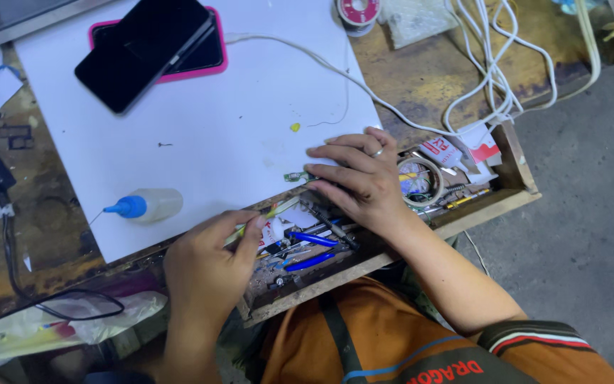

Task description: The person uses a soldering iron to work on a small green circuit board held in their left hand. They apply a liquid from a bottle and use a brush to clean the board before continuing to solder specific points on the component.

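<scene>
Left hand: your left hand (207,263), nearest the camera, is pinched shut on a thin pale-green tool (268,213), its tip over the open drawer (516,167).
Right hand: your right hand (360,178) lies flat, fingers spread and holding nothing, across the drawer's back edge, fingertips on the white sheet (236,128) beside a tiny green circuit piece (294,176).
Drawer: worn wood, crammed with blue-handled pliers (310,240), a tape roll (421,181) and small packets (all loosely heaped).
Risk: your fingertips sit just beside the circuit piece; a slide of the hand could likely nudge it off the smooth sheet into the clutter.
Risk, second: the clear squeeze bottle (147,205) with a blue needle cap lies on its side near the sheet's edge; it may roll.
Textures: two glossy black phones (154,43) are stacked, one in a pink case; white cables (492,64) loop over the scarred, stained bench.
</scene>
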